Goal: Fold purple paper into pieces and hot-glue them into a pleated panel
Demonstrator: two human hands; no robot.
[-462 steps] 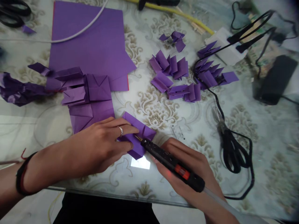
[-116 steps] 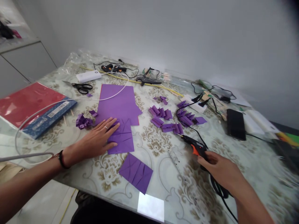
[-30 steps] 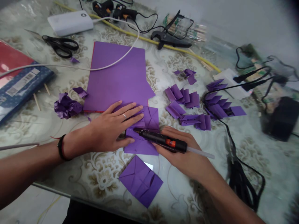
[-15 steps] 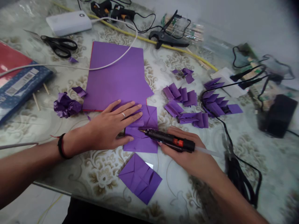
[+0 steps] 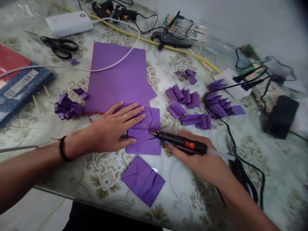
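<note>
My left hand [image 5: 113,128] lies flat, fingers stretched out, pressing on a creased purple paper square [image 5: 147,131] on the table. My right hand [image 5: 202,158] is wrapped round a black glue gun [image 5: 181,143] with an orange trigger and a clear glue stick at its back. The gun's tip touches the right part of that square. A second folded purple square [image 5: 143,180] lies nearer to me, apart from both hands.
A large purple sheet [image 5: 117,78] lies behind my left hand, crossed by a white cable. Several folded purple pieces [image 5: 187,104] sit to the right, crumpled purple paper [image 5: 67,108] at left. Scissors [image 5: 59,46], a white power bank [image 5: 69,20], black cords [image 5: 240,166] and a red paper pack [image 5: 14,80] ring the area.
The glue gun's tip has slid to the right across the creased square over the last second. My left hand stays flat on the paper.
</note>
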